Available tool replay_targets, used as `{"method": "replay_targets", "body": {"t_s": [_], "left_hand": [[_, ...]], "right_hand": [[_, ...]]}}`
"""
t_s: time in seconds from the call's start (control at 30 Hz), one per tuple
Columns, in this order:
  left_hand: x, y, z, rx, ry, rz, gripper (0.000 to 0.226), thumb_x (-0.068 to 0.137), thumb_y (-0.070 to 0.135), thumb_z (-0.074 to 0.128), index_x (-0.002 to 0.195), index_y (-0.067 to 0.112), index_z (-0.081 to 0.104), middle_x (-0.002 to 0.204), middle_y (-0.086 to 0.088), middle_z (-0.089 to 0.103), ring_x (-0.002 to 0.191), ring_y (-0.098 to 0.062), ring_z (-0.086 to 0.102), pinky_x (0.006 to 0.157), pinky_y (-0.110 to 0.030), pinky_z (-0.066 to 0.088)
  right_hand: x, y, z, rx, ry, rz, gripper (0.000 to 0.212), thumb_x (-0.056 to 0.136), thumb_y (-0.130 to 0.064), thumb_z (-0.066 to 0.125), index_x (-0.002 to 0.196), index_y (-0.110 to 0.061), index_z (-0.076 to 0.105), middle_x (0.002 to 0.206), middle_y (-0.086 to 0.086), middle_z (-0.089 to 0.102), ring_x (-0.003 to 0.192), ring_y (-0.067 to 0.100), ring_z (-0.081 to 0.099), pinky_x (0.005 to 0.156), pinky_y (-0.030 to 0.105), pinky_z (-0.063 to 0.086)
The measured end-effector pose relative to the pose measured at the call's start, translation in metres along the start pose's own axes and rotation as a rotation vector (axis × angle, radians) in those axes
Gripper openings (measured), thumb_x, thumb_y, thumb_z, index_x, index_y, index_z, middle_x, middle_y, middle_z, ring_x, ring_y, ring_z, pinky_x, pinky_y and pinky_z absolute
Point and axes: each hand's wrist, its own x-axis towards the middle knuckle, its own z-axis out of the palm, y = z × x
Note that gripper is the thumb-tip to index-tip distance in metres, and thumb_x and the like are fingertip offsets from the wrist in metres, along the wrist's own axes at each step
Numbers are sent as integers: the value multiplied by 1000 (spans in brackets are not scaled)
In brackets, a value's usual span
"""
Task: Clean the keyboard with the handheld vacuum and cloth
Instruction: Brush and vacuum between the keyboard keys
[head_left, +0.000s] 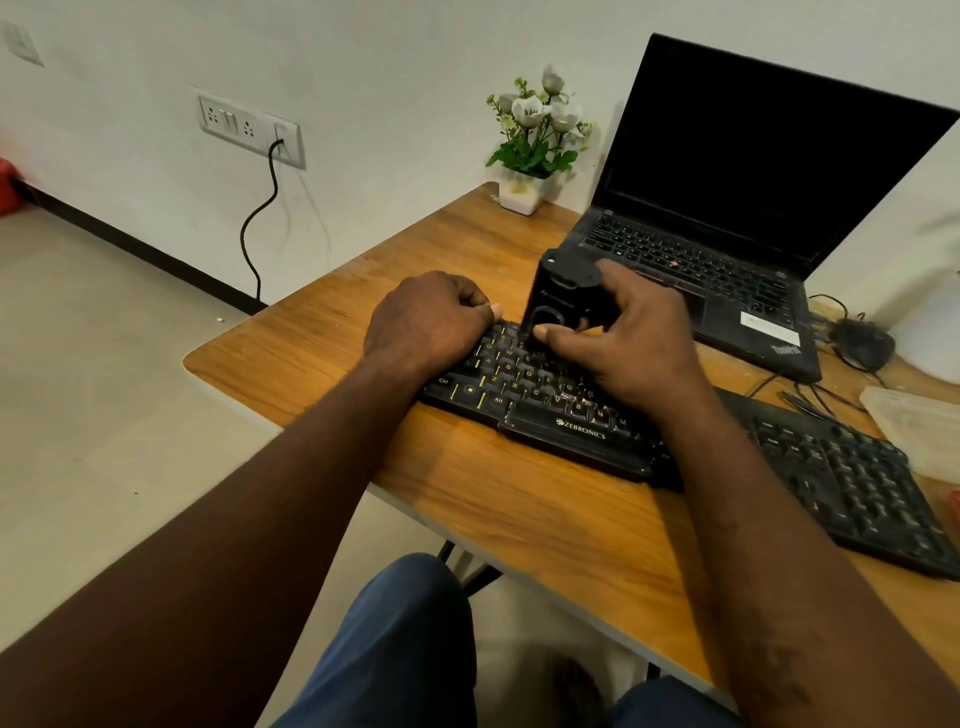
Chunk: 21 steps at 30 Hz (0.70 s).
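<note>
A black Zebronics keyboard (550, 423) with yellow-lettered keys lies slanted on the wooden table (467, 499). My right hand (639, 343) grips a small black handheld vacuum (563, 293), which stands upright with its lower end on the keyboard's upper key rows. My left hand (426, 319) rests on the keyboard's left end, its fingers curled over the far edge. No cloth is in view.
An open black laptop (727, 228) stands behind the keyboard. A second black keyboard (852, 483) lies at the right, with a mouse (862, 343), cables and a clear plastic box (919, 426) beyond it. A small flower pot (524, 192) stands at the table's far corner.
</note>
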Motion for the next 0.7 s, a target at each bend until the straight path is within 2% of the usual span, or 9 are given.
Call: {"method": "replay_targets", "body": {"t_s": [0.17,0.27,0.4,0.57,0.7], "left_hand": [[-1,1,0,-3,-2,-12,20,97,38,58,85,34,73,84,14,70,79,-6,64,67,-29,46],[-1,-1,1,-51,-3,-15,21,96,46,62,89,33,76,87,14,72,84,-7,66,77,-32,53],[-1,-3,1,-47,4,-10,22,96,49,62,90,32,76,90,15,73,87,-8,66,83,-34,54],[0,-2,2,-34,0,-12,23,96,50,61,92,33,76,94,15,72,90,-7,65,83,-35,53],[-1,-2,1,-32,3,-6,22,96,50,62,92,33,76,92,15,72,89,-7,64,84,-35,53]], "right_hand": [[9,-10,16,-37,-30,-96,46,78,-35,88,119,-24,71,103,-12,74,95,4,69,85,34,60],[6,0,0,6,-53,-13,47,78,-28,90,119,-29,69,105,-10,74,96,7,71,83,33,62],[-3,14,-32,69,-63,105,53,79,-18,89,122,-37,63,105,-15,70,95,4,70,74,21,60],[-10,25,-43,83,-17,170,59,79,-24,89,133,-30,65,108,-12,73,98,9,72,85,32,62],[-10,20,-37,84,-23,118,60,81,-23,88,135,-31,63,110,-17,70,100,3,68,88,30,59]]}}
